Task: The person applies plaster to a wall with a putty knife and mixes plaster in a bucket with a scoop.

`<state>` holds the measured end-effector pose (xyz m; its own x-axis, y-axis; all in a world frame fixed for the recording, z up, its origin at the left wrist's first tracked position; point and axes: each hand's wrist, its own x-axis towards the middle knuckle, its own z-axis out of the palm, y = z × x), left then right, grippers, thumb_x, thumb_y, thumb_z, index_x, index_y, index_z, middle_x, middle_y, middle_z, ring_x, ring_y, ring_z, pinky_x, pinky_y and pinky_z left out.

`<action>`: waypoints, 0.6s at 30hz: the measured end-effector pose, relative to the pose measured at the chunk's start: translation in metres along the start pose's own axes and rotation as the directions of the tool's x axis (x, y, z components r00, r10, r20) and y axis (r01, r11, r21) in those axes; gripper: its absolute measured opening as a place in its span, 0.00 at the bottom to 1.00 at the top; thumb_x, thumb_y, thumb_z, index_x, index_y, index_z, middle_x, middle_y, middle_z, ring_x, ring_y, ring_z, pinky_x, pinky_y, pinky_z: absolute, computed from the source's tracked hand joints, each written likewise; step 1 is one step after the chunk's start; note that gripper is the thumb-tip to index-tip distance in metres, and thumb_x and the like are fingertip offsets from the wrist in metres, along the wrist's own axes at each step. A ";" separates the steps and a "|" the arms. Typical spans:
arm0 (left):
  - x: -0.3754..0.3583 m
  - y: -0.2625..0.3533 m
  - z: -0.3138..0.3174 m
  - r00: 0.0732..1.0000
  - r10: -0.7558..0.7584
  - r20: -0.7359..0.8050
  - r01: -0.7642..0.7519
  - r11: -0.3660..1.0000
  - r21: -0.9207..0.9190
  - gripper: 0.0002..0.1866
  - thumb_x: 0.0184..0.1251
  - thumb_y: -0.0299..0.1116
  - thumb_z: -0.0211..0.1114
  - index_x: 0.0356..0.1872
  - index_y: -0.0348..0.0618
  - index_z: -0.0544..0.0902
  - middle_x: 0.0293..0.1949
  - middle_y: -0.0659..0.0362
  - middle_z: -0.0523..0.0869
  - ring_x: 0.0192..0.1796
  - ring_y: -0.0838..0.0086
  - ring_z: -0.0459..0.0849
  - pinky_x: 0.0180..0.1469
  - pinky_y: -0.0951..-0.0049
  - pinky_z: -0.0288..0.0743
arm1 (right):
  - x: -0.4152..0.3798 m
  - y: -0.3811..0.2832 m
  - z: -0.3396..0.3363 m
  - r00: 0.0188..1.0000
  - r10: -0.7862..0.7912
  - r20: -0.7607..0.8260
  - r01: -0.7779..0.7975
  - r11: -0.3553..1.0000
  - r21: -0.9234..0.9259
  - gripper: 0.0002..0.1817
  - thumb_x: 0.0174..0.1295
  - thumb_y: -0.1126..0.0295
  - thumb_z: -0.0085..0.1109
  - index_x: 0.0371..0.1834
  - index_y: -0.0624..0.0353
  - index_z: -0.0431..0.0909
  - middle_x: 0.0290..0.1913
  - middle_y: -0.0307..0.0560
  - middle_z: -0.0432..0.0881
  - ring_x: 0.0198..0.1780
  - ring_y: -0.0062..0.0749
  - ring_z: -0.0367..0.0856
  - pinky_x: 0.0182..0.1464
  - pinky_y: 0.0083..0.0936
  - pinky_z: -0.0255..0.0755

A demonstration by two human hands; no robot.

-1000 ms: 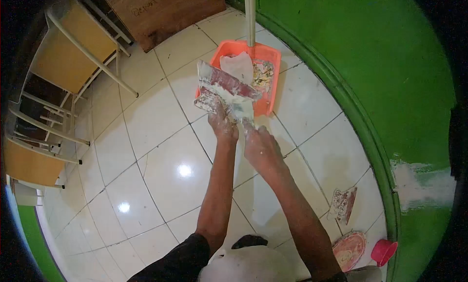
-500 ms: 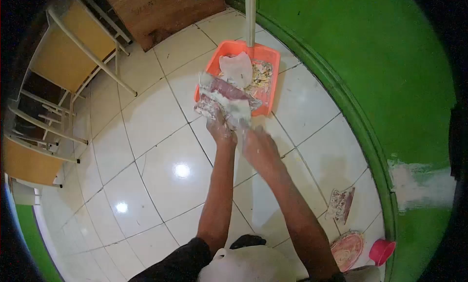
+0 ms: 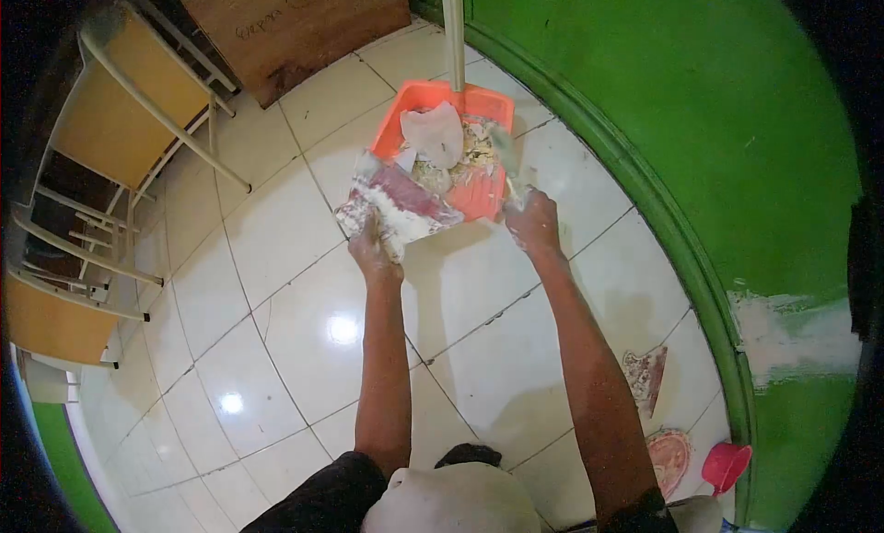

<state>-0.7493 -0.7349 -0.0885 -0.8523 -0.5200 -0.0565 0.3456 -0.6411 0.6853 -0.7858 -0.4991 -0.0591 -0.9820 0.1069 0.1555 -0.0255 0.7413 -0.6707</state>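
Observation:
My left hand (image 3: 375, 249) is closed on a flat, reddish plate (image 3: 405, 192) thickly smeared with white putty, tilted over the near left edge of an orange dustpan (image 3: 417, 93). In my right hand (image 3: 534, 222) is a putty-coated, blurred tool that looks like a putty knife (image 3: 506, 156); its blade is above the dustpan's right side. Inside the dustpan lie a whitish crumpled piece (image 3: 433, 135) and scattered debris (image 3: 477, 146). White residue covers the fingers of both hands.
A green wall (image 3: 663, 91) with a white patch (image 3: 796, 340) curves along the right. Near it on the tiles are a putty-smeared piece (image 3: 645, 378), a pinkish round dish (image 3: 669, 459) and a pink dipper (image 3: 726, 466). Chairs (image 3: 138, 100) stand at left, by a wooden panel (image 3: 295, 27).
My hands have moved apart: the right one went right with the tool, the left one slightly left with the plate. The view has shifted a little.

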 end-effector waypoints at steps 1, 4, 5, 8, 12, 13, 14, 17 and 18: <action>0.004 0.003 -0.007 1.000 -0.031 0.001 0.031 0.999 0.012 0.19 0.68 0.31 0.61 0.55 0.31 0.74 0.46 0.54 0.83 0.44 0.65 0.85 0.45 0.65 0.81 | 0.004 0.001 0.008 1.000 0.002 -0.006 -0.002 1.000 0.006 0.27 0.57 0.59 0.64 0.58 0.60 0.74 0.45 0.67 0.80 0.49 0.59 0.80 0.52 0.48 0.74; 0.005 0.012 -0.019 1.000 -0.004 0.002 0.004 1.000 0.007 0.20 0.70 0.32 0.60 0.57 0.29 0.73 0.48 0.53 0.82 0.47 0.64 0.84 0.49 0.64 0.80 | 0.015 -0.001 0.029 1.000 -0.021 0.020 0.023 0.995 -0.101 0.26 0.57 0.60 0.64 0.57 0.59 0.74 0.45 0.64 0.80 0.49 0.55 0.81 0.52 0.46 0.75; 0.004 0.015 -0.023 1.000 -0.011 0.029 0.010 1.000 0.007 0.21 0.70 0.34 0.59 0.58 0.29 0.72 0.49 0.53 0.82 0.49 0.64 0.83 0.52 0.64 0.79 | 0.020 -0.003 0.034 1.000 -0.016 -0.005 0.015 0.994 -0.110 0.24 0.56 0.60 0.64 0.56 0.57 0.75 0.46 0.64 0.80 0.48 0.56 0.81 0.51 0.46 0.75; -0.005 0.022 -0.023 1.000 -0.027 0.006 0.026 0.999 0.040 0.22 0.70 0.34 0.59 0.58 0.29 0.72 0.50 0.52 0.82 0.50 0.64 0.83 0.53 0.64 0.78 | 0.028 0.003 0.048 0.997 -0.072 -0.019 0.070 0.992 -0.104 0.21 0.56 0.62 0.64 0.53 0.55 0.77 0.45 0.63 0.81 0.47 0.58 0.81 0.50 0.47 0.76; -0.007 0.018 -0.034 0.996 -0.090 -0.006 0.090 0.995 0.051 0.21 0.70 0.32 0.60 0.59 0.30 0.72 0.51 0.52 0.82 0.50 0.64 0.83 0.53 0.65 0.78 | 0.034 0.012 0.062 0.995 -0.072 -0.064 0.068 0.996 -0.057 0.18 0.56 0.64 0.63 0.50 0.56 0.79 0.41 0.60 0.84 0.46 0.57 0.82 0.49 0.47 0.76; -0.005 0.019 -0.035 0.996 -0.091 -0.007 0.092 0.995 0.048 0.21 0.70 0.32 0.60 0.59 0.30 0.72 0.51 0.52 0.82 0.50 0.64 0.83 0.53 0.65 0.78 | 0.034 0.010 0.058 0.995 -0.073 -0.063 0.069 0.996 -0.061 0.18 0.56 0.64 0.63 0.50 0.56 0.79 0.41 0.60 0.84 0.46 0.57 0.82 0.49 0.47 0.76; -0.005 0.020 -0.036 0.994 -0.104 -0.020 0.105 0.993 0.050 0.20 0.69 0.31 0.60 0.58 0.30 0.73 0.51 0.53 0.82 0.50 0.65 0.83 0.52 0.65 0.78 | 0.031 0.011 0.052 0.999 -0.026 -0.025 0.025 0.999 -0.033 0.18 0.56 0.65 0.63 0.50 0.56 0.80 0.42 0.61 0.84 0.47 0.57 0.82 0.50 0.46 0.76; -0.015 0.033 -0.016 0.995 -0.101 0.005 0.100 0.990 0.095 0.18 0.69 0.30 0.60 0.56 0.32 0.74 0.49 0.54 0.83 0.48 0.67 0.84 0.50 0.67 0.79 | 0.008 0.014 0.036 0.999 0.007 -0.033 -0.008 0.999 -0.036 0.19 0.56 0.64 0.63 0.51 0.56 0.80 0.43 0.62 0.84 0.47 0.58 0.82 0.50 0.45 0.76; -0.019 0.038 -0.009 0.996 -0.083 0.045 0.076 0.987 0.141 0.17 0.68 0.29 0.60 0.55 0.33 0.75 0.48 0.55 0.83 0.47 0.68 0.84 0.49 0.68 0.79 | -0.002 0.016 0.031 0.997 -0.008 -0.078 0.003 0.998 -0.061 0.19 0.56 0.64 0.64 0.52 0.57 0.80 0.42 0.62 0.84 0.47 0.58 0.82 0.49 0.44 0.76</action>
<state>-0.7166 -0.7542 -0.0678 -0.8948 -0.4390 -0.0812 0.2208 -0.5932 0.7741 -0.7901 -0.5085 -0.0927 -0.9642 0.1526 0.2169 -0.0170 0.7805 -0.6249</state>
